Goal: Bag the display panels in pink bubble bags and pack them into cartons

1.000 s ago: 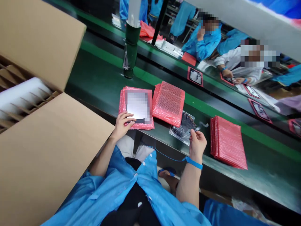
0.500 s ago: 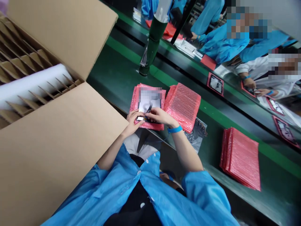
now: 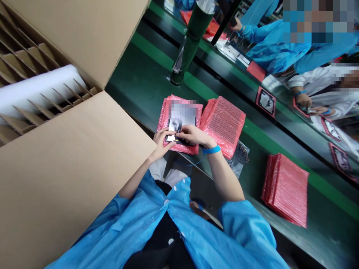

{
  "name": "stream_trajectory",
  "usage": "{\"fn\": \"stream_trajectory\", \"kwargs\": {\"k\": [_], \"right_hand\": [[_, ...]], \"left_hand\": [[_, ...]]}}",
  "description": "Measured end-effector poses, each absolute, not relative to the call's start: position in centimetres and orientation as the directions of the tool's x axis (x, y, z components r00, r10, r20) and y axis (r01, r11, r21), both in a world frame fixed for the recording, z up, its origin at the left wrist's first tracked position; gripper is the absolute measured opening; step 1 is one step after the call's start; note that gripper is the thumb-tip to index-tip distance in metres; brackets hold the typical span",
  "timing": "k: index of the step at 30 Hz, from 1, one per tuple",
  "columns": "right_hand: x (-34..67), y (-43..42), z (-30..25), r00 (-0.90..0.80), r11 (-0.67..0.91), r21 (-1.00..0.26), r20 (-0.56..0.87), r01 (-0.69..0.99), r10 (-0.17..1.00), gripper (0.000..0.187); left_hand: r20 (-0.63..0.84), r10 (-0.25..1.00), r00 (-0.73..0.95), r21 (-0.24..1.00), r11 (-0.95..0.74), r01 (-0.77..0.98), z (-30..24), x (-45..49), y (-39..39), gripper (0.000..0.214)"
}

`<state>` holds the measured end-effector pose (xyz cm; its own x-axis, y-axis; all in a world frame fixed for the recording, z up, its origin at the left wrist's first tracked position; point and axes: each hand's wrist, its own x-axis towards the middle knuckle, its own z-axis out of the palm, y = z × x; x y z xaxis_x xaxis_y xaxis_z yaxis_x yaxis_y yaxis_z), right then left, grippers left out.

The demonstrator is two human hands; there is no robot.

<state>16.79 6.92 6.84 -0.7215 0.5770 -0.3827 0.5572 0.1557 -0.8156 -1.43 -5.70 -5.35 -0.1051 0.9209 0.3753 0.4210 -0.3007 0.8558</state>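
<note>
A stack of pink bubble bags (image 3: 165,123) lies on the belt, with a flat device (image 3: 183,114) on top, its face blurred. My left hand (image 3: 162,144) and my right hand (image 3: 195,135) meet over the device's near edge. Both pinch a small black piece (image 3: 173,138) with a pale tab; what it is cannot be told. A blue band circles my right wrist. Another pink bubble bag (image 3: 224,125) lies beside the stack, just past my right hand, and a grey plastic bag (image 3: 238,158) sticks out from under it.
An open cardboard box (image 3: 70,179) with divider slots and white foam fills the left. A further pink stack (image 3: 286,190) lies on the right of the green-edged belt (image 3: 140,71). A green post (image 3: 190,45) stands behind. Co-workers (image 3: 280,48) work across a second belt.
My right hand has moved from the grey plastic bag to the device, joining my left hand on the small black piece. The view has swung, shifting everything slightly.
</note>
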Motion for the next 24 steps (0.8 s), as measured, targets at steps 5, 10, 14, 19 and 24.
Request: {"fn": "stream_trajectory", "kwargs": {"k": [5, 10, 14, 19, 24], "right_hand": [[16.7, 6.9, 6.8, -0.723, 0.189, -0.797, -0.384, 0.574, 0.574, 0.045], [16.7, 7.0, 6.2, -0.728, 0.272, -0.754, -0.368, 0.598, 0.579, 0.043], [16.8, 6.9, 5.6, -0.731, 0.348, -0.718, -0.323, 0.603, 0.601, 0.041], [16.6, 6.5, 5.4, -0.711, 0.441, -0.645, -0.236, 0.624, 0.662, 0.035], [16.8, 4.6, 5.1, -0.606, 0.428, -0.576, -0.153, 0.696, 0.781, 0.038]], "left_hand": [[0.369, 0.922, -0.119, 0.860, -0.290, 0.419, -5.4, -1.4, -5.7, 0.035], [0.360, 0.925, -0.123, 0.865, -0.282, 0.416, -5.2, -1.3, -5.8, 0.036], [0.376, 0.917, -0.137, 0.867, -0.295, 0.402, -5.2, -1.3, -5.8, 0.038], [0.440, 0.887, -0.141, 0.840, -0.352, 0.414, -5.0, -1.3, -5.7, 0.054], [0.446, 0.894, -0.042, 0.787, -0.370, 0.493, -4.8, -1.5, -5.5, 0.061]]}}
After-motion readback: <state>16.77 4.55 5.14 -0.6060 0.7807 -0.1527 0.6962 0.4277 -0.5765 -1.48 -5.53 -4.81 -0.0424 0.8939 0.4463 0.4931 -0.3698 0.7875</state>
